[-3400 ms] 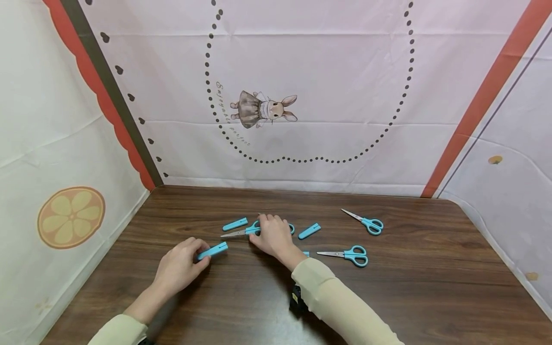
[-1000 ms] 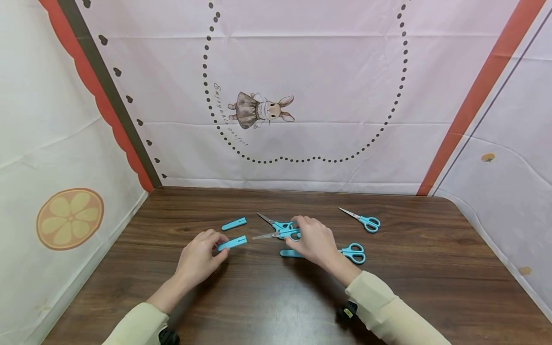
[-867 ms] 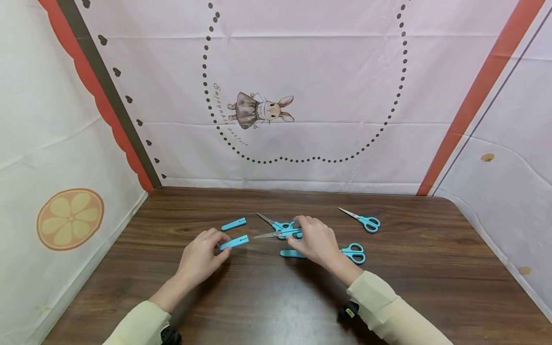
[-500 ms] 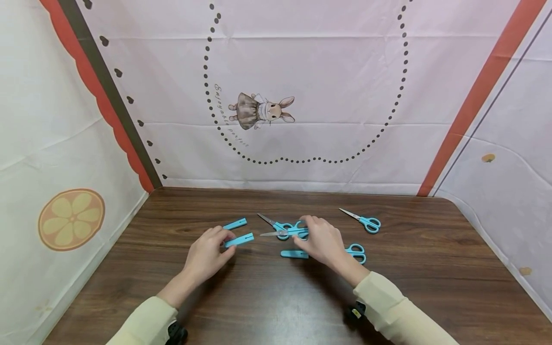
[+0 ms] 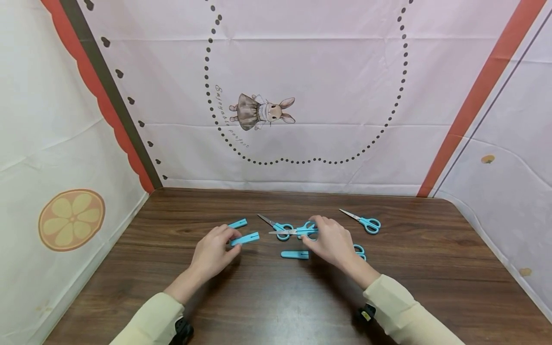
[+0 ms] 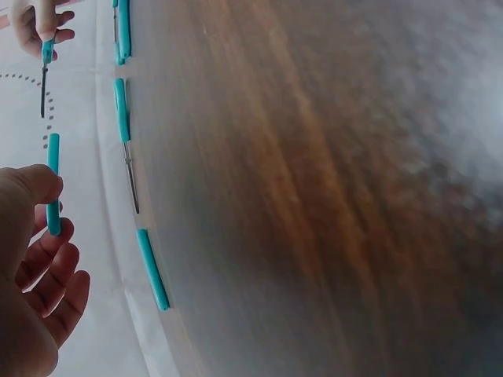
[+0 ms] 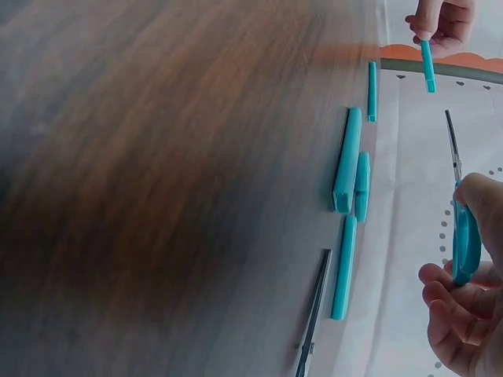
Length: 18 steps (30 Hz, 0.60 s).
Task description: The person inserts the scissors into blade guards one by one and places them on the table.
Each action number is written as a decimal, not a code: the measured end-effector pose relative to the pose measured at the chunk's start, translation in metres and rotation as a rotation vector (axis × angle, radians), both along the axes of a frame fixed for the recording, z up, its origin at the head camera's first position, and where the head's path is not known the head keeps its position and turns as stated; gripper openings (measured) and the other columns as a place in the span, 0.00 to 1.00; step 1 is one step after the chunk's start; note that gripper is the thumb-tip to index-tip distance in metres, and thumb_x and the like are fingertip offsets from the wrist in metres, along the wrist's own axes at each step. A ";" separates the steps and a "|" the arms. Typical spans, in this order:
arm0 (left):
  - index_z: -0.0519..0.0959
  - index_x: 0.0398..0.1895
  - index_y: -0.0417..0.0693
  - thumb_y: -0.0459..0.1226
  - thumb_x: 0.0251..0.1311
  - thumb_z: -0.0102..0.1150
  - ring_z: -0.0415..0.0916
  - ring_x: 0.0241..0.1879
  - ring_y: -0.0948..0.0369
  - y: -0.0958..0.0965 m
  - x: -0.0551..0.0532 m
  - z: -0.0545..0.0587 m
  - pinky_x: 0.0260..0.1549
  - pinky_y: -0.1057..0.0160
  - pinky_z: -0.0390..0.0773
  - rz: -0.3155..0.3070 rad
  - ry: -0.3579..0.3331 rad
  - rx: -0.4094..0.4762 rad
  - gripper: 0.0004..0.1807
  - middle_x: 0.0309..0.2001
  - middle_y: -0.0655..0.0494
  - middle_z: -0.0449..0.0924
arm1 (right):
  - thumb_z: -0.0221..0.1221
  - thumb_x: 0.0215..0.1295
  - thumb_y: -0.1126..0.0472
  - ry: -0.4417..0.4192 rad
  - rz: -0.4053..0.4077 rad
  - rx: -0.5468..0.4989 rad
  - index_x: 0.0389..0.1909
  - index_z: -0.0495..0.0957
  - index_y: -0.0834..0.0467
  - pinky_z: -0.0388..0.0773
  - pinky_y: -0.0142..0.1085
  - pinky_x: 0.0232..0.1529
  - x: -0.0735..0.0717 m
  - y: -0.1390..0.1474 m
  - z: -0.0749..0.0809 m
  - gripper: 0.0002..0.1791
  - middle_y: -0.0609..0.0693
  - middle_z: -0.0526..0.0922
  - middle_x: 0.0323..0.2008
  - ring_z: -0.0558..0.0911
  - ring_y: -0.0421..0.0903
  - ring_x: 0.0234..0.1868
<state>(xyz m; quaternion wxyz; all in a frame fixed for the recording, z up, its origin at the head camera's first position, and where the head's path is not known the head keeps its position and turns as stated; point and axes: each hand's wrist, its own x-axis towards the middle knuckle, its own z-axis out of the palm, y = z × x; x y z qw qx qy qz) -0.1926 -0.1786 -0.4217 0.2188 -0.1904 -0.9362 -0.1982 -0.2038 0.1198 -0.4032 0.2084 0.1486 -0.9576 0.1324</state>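
Observation:
In the head view, my left hand pinches a light-blue scissors blade cover between thumb and fingers, its slotted end facing right. My right hand grips a pair of scissors by the light-blue handles, blades pointing left at that slotted end. A short gap separates tip and cover. Both wrist views show the cover and the scissors held above the table. Below the held pair lie other scissors. A second cover is partly hidden behind my left hand.
Nearer me on the wooden table lies another blade cover. Scissors rest at the back right; a further pair's handles show past my right hand. The right wrist view has one more cover. Cloth walls surround the table.
My right hand has lifted the scissors from among those on the table and carried them right. My left hand has moved right with its cover. Lately the gap between them has widened slightly.

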 end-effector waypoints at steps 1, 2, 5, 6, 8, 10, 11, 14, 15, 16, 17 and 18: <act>0.79 0.30 0.55 0.39 0.46 0.68 0.65 0.28 0.68 0.001 0.000 0.000 0.23 0.69 0.67 -0.005 0.000 0.000 0.08 0.27 0.65 0.71 | 0.62 0.50 0.43 0.002 -0.004 -0.001 0.45 0.77 0.55 0.67 0.32 0.16 0.000 0.001 0.000 0.26 0.48 0.82 0.31 0.77 0.43 0.24; 0.79 0.30 0.55 0.39 0.46 0.68 0.65 0.28 0.68 0.002 -0.001 0.001 0.23 0.68 0.68 -0.008 0.001 0.001 0.08 0.27 0.65 0.71 | 0.62 0.49 0.43 0.004 -0.007 -0.003 0.45 0.77 0.55 0.67 0.33 0.16 0.000 0.002 0.000 0.26 0.47 0.81 0.31 0.77 0.43 0.24; 0.79 0.30 0.55 0.38 0.46 0.68 0.66 0.28 0.68 0.005 -0.001 0.002 0.23 0.68 0.68 -0.021 -0.001 0.007 0.08 0.27 0.65 0.71 | 0.62 0.49 0.43 0.000 -0.014 -0.012 0.45 0.77 0.55 0.67 0.33 0.15 0.001 0.005 0.000 0.25 0.47 0.81 0.30 0.76 0.43 0.23; 0.79 0.30 0.55 0.38 0.46 0.68 0.66 0.28 0.68 0.006 -0.001 0.003 0.23 0.68 0.68 -0.024 -0.002 0.009 0.08 0.27 0.65 0.71 | 0.62 0.49 0.43 -0.002 -0.014 -0.014 0.45 0.77 0.55 0.66 0.32 0.15 0.001 0.006 0.000 0.25 0.47 0.81 0.30 0.76 0.43 0.23; 0.79 0.30 0.55 0.38 0.46 0.68 0.66 0.28 0.68 0.008 -0.002 0.003 0.23 0.68 0.68 -0.029 -0.004 0.010 0.08 0.27 0.65 0.72 | 0.62 0.49 0.44 -0.005 -0.015 -0.018 0.45 0.77 0.55 0.66 0.32 0.15 0.001 0.008 -0.001 0.25 0.48 0.81 0.30 0.75 0.42 0.22; 0.79 0.30 0.55 0.38 0.46 0.68 0.67 0.28 0.68 0.010 -0.002 0.003 0.23 0.68 0.68 -0.034 -0.006 0.008 0.08 0.27 0.64 0.72 | 0.63 0.49 0.43 -0.001 -0.018 -0.021 0.45 0.77 0.54 0.65 0.32 0.14 0.002 0.011 -0.002 0.25 0.48 0.81 0.30 0.75 0.42 0.22; 0.79 0.31 0.55 0.38 0.46 0.68 0.67 0.28 0.68 0.012 -0.003 0.003 0.23 0.68 0.68 -0.037 -0.007 0.008 0.08 0.27 0.64 0.72 | 0.63 0.49 0.44 0.003 -0.020 -0.022 0.45 0.77 0.55 0.65 0.32 0.14 0.002 0.013 -0.003 0.25 0.48 0.82 0.31 0.75 0.42 0.22; 0.79 0.31 0.55 0.38 0.46 0.68 0.67 0.29 0.68 0.015 -0.003 0.002 0.23 0.69 0.68 -0.046 -0.019 0.011 0.09 0.29 0.64 0.73 | 0.63 0.49 0.44 0.006 -0.023 -0.029 0.46 0.77 0.55 0.66 0.33 0.15 0.004 0.018 -0.005 0.25 0.50 0.82 0.32 0.76 0.42 0.22; 0.79 0.31 0.55 0.38 0.46 0.68 0.67 0.29 0.68 0.016 -0.003 0.001 0.23 0.69 0.68 -0.047 -0.023 0.011 0.09 0.29 0.64 0.73 | 0.63 0.49 0.44 0.005 -0.024 -0.029 0.46 0.77 0.55 0.66 0.33 0.15 0.004 0.019 -0.005 0.26 0.50 0.82 0.32 0.76 0.43 0.22; 0.79 0.31 0.55 0.38 0.46 0.68 0.67 0.29 0.68 0.018 -0.003 0.001 0.23 0.69 0.68 -0.050 -0.028 0.013 0.09 0.29 0.64 0.74 | 0.64 0.49 0.44 0.002 -0.024 -0.030 0.46 0.77 0.56 0.67 0.33 0.15 0.005 0.021 -0.006 0.26 0.50 0.83 0.33 0.76 0.43 0.22; 0.80 0.31 0.55 0.38 0.46 0.68 0.68 0.29 0.68 0.019 -0.003 0.000 0.23 0.69 0.68 -0.052 -0.033 0.013 0.08 0.29 0.65 0.74 | 0.64 0.49 0.45 -0.002 -0.025 -0.032 0.46 0.77 0.56 0.67 0.33 0.15 0.006 0.022 -0.006 0.26 0.51 0.83 0.33 0.77 0.43 0.23; 0.80 0.31 0.56 0.39 0.46 0.68 0.68 0.28 0.68 0.020 -0.004 0.000 0.23 0.69 0.68 -0.053 -0.036 0.011 0.08 0.30 0.65 0.74 | 0.64 0.49 0.44 -0.006 -0.027 -0.033 0.46 0.77 0.56 0.68 0.34 0.16 0.006 0.024 -0.006 0.26 0.51 0.83 0.33 0.77 0.44 0.23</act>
